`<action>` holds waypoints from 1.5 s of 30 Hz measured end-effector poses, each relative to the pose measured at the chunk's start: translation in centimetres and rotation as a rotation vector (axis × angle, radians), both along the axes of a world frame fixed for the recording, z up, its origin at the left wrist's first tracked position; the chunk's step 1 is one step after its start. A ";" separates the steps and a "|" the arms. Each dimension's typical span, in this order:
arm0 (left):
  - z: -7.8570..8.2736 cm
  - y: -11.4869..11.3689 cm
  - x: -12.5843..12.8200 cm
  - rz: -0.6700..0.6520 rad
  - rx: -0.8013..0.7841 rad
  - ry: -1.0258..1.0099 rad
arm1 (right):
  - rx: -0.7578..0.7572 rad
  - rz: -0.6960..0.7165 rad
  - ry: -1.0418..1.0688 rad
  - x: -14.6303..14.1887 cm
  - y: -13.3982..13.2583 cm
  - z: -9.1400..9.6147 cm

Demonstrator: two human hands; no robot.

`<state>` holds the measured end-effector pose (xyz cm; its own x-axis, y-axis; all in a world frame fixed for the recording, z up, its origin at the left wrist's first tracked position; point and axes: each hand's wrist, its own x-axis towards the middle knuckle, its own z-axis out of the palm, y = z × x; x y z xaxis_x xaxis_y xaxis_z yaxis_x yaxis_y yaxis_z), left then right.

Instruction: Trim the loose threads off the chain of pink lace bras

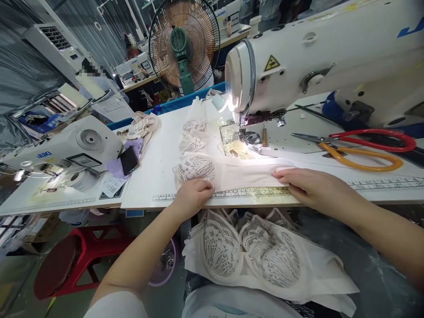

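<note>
A pale pink lace bra (pixel 243 171) lies stretched along the front of the white sewing table, its cups to the left and its band to the right. My left hand (pixel 194 195) is closed on the lower edge of a lace cup. At the end of the band, my right hand (pixel 306 187) pinches the fabric between thumb and fingers. Behind the band stands the sewing machine (pixel 298 57), its lit needle area just above the cloth. More lace bras (pixel 251 251) hang over my lap below the table edge.
Red-handled scissors (pixel 377 134) and orange-handled scissors (pixel 361 161) lie right of the needle. A printed ruler (pixel 391 182) runs along the front edge. A second sewing machine (pixel 89 141), phone (pixel 128 160) and red stool (pixel 96 247) are at left; a fan (pixel 183 44) stands behind.
</note>
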<state>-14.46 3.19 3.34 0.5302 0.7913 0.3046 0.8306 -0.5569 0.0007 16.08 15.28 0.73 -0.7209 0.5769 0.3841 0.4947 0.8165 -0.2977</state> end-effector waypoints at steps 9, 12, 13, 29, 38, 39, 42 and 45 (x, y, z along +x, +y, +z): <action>0.4 -0.6 -0.1 -0.035 0.080 0.145 | -0.197 0.106 0.051 0.7 0.9 1.0; 0.4 -0.5 -0.3 -0.040 0.094 0.174 | -0.272 0.094 0.068 0.4 1.6 2.0; 0.4 -0.4 -0.3 -0.041 0.097 0.182 | -0.292 0.084 0.072 0.3 1.9 2.3; 0.9 0.0 -0.3 -0.076 0.138 0.276 | -0.482 0.067 -0.136 -0.2 3.5 4.5; 0.9 0.1 -0.4 -0.095 0.142 0.243 | -0.480 -0.003 -0.284 -0.6 3.5 5.7; 0.9 0.1 -0.4 -0.091 0.140 0.239 | -0.476 -0.016 -0.295 -0.7 3.4 5.8; 0.8 0.0 -0.4 -0.064 0.115 0.224 | -0.456 -0.061 -0.321 -1.2 3.0 5.7; 0.9 -0.3 -0.3 -0.038 0.071 0.224 | -0.419 -0.105 -0.327 -1.3 2.5 5.5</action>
<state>-14.74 2.86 4.20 0.6200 0.7501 0.2302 0.7839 -0.5801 -0.2212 14.79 17.82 6.24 -0.6945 0.7079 -0.1289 0.6886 0.6019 -0.4045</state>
